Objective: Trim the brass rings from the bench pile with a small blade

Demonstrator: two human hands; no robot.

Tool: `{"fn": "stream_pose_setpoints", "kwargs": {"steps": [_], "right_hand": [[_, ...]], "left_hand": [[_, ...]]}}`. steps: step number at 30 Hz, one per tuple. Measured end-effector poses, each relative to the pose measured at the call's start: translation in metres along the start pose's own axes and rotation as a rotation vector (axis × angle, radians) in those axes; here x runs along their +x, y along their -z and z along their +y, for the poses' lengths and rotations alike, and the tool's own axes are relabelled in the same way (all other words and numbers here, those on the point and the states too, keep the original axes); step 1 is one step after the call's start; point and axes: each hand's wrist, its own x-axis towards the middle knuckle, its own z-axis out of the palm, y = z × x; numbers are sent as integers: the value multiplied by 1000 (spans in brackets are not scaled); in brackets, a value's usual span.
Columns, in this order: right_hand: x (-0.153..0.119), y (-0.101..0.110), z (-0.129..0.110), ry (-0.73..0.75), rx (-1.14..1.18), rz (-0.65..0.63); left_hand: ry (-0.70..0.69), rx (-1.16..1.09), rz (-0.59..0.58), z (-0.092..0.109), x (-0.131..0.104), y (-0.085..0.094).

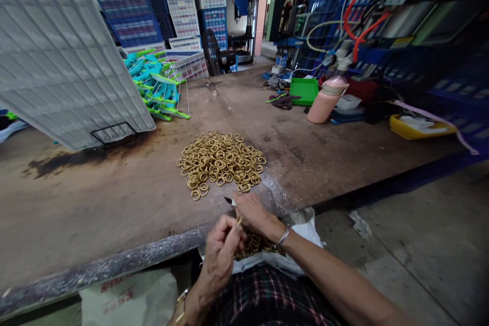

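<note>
Pinched between the thumb and fingers of my left hand is a gold-coloured ring. My right hand, just beyond it, has its fingers closed round a small knife; the dark blade points left and most of the handle is hidden. A heap of gold rings lies on the brown table in front of both hands. Below the hands, an open white sack on my lap holds more rings, partly covered by my wrists.
A white ribbed panel leans at the left, beside turquoise and green plastic pieces. At the right are a green tray, a pink bottle and a yellow tray. The table's front edge crosses below.
</note>
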Motion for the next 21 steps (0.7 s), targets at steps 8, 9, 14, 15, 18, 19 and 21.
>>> {"fn": "stream_pose_setpoints", "kwargs": {"steps": [8,9,14,15,18,19,21], "right_hand": [[42,-3,-17,-88,-133,216],[46,-4,-18,-105,-159,206],[56,-9,-18,-130,-201,202],[56,-9,-17,-129,-199,210],[54,-9,-15,-131,-198,204],[53,-9,-14,-128,-198,195],[52,-9,-11,-117,-194,178]], "left_hand": [[163,-506,145,-6,15,18],[176,-542,146,-7,16,21],[280,-736,136,-8,18,31],[295,-769,139,-8,19,32],[330,-820,188,-8,21,35],[343,-821,209,-8,22,36],[371,-810,239,-7,22,37]]}}
